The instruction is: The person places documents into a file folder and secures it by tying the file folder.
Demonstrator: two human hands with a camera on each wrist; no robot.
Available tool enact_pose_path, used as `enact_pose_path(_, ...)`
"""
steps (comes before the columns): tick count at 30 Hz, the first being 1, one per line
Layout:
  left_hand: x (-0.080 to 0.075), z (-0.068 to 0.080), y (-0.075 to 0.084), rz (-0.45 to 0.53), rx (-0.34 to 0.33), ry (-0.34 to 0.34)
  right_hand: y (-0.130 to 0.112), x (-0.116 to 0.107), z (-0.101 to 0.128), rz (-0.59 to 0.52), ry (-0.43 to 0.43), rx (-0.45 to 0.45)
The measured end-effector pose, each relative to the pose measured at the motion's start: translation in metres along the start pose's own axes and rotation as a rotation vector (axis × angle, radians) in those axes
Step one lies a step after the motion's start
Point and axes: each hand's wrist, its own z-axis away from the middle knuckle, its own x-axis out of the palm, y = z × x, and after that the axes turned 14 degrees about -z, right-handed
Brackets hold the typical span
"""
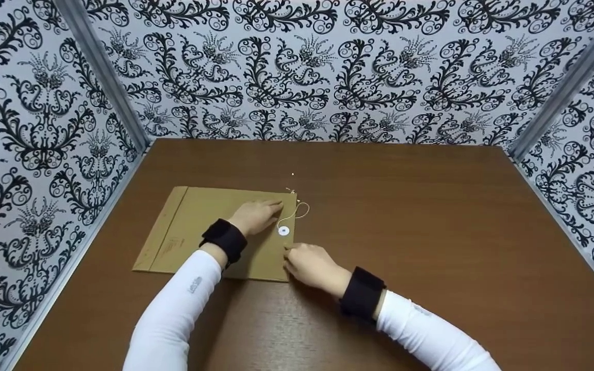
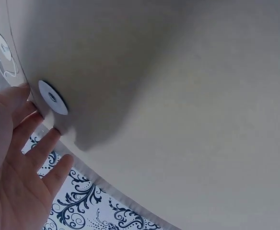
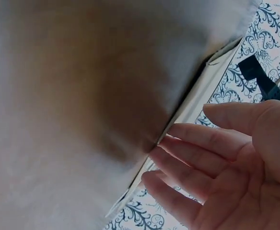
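Note:
A brown paper envelope [image 1: 199,226] lies flat on the brown table [image 1: 405,216]. A white disc [image 1: 283,231] sits near the envelope's right edge, and a thin string [image 1: 302,208] loops beside it. My left hand [image 1: 256,216] rests flat on the envelope's upper right part. In the left wrist view its straight fingers [image 2: 32,143] touch the edge just below a white disc [image 2: 52,97]. My right hand [image 1: 310,265] is at the lower right edge of the envelope. In the right wrist view its loosely straight fingertips [image 3: 166,160] touch the envelope's edge [image 3: 197,96] and hold nothing.
Patterned black-and-white walls [image 1: 328,72] close the table in at the back and on both sides. Bare tabletop stretches to the right of the envelope and toward the front. A second white disc [image 2: 4,46] shows at the top left of the left wrist view.

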Motion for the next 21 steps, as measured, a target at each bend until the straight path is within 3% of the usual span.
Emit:
enact_pose_path(10, 0.0, -0.004, 0.004, 0.008, -0.031, -0.062, 0.012, -0.011, 0.007, 0.046, 0.007, 0.036)
enact_pose_path(21, -0.003, -0.003, 0.011, 0.005, -0.035, -0.078, 0.04, -0.023, 0.018, 0.085, 0.041, 0.036)
